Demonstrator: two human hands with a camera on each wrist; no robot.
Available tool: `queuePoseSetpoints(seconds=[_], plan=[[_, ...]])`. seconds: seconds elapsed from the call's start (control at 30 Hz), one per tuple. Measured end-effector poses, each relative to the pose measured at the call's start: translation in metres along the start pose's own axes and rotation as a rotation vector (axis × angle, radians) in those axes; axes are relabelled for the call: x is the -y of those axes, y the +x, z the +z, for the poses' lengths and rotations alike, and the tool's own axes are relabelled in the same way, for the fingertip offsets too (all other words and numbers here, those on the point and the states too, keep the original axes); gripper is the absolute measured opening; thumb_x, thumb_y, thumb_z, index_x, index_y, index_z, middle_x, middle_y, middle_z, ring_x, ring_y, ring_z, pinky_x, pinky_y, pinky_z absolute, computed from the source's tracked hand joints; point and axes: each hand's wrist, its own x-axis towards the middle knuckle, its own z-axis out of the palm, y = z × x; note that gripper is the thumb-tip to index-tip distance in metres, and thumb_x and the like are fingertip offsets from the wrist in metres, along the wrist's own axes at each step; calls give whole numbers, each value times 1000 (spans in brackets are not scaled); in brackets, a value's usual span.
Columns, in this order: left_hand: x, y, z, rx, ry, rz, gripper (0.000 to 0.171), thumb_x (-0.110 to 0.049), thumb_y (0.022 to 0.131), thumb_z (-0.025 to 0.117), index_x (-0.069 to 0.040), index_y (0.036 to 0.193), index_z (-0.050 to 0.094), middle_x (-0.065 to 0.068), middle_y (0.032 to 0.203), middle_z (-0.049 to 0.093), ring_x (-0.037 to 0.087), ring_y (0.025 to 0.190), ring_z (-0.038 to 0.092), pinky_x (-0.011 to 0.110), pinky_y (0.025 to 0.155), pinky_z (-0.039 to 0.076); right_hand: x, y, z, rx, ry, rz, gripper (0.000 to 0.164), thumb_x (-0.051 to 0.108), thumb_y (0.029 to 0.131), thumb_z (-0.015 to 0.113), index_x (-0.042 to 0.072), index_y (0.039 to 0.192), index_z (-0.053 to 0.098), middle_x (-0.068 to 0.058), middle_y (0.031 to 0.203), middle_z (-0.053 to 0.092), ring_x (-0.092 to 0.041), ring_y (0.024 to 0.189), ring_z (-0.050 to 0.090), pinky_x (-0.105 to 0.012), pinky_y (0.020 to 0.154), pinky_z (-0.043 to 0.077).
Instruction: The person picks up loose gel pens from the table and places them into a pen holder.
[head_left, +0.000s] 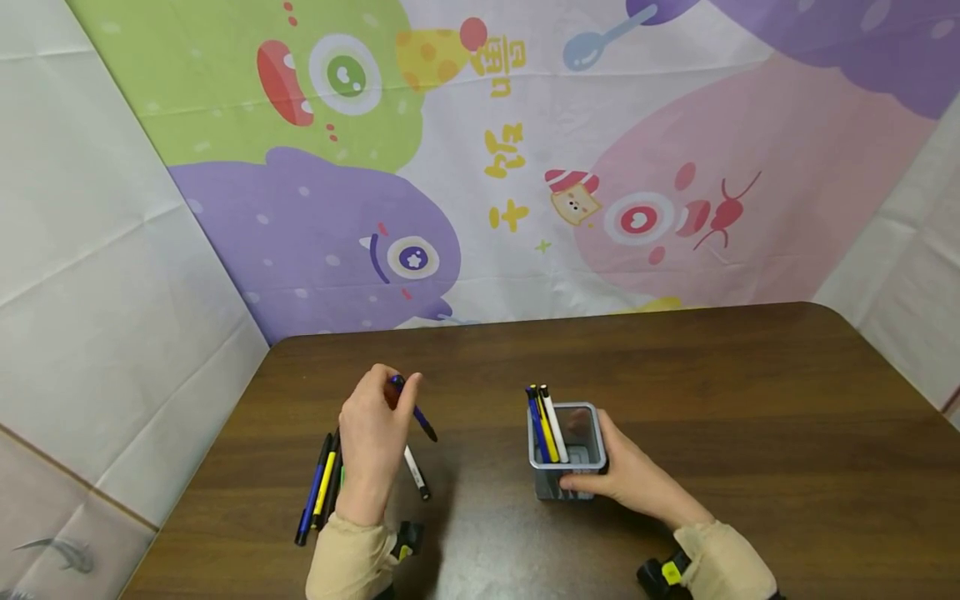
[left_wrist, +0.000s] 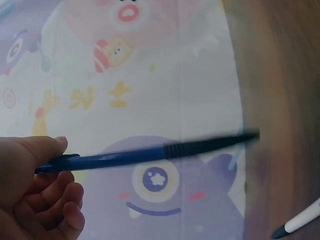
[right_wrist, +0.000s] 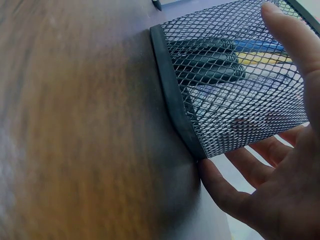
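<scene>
Left hand (head_left: 372,433) pinching blue pen (head_left: 423,420) by clip end above bench (head_left: 487,533), apparently keeping tip end free. Right hand (head_left: 639,477) gripping mesh pen holder (head_left: 549,483) on bench, likely steadying it; three pens (head_left: 547,429) leaning inside, black grips down.

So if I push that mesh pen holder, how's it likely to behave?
The mesh pen holder is probably light for its size, having open mesh walls. It looks straight-sided in the grip of the right hand, so likely fairly stiff. Its three pens gather at one side, so a high push might tip it that way.
</scene>
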Motion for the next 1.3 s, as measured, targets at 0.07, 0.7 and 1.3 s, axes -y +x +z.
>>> queuePoseSetpoints(seconds=[0.07, 0.7, 1.3], plan=[[-4, 0, -2, 12, -3, 0, 25, -27, 83, 64, -4, 80, 56, 4, 62, 52, 12, 48, 46, 30, 43, 40, 0, 0, 0, 2, 5, 3, 83, 32, 70, 76, 10, 134, 27, -15, 123, 47, -23, 100, 54, -39, 79, 47], [-35, -4, -6, 72, -168, 136, 17, -22, 84, 64, -8, 83, 55, -3, 65, 54, 3, 53, 45, 23, 46, 42, 1, -2, 0, 4, 14, 16, 81, 33, 70, 76, 16, 133, 27, -15, 123, 47, -22, 98, 55, -36, 74, 49], [-46, -7, -7, 43, -382, 193, 7, -8, 84, 62, -8, 91, 59, 1, 84, 60, 5, 71, 55, 28, 56, 50, 1, 0, 0, 18, 28, -11, 79, 31, 72, 75, 12, 132, 27, -17, 123, 47, -23, 97, 55, -35, 72, 50]])
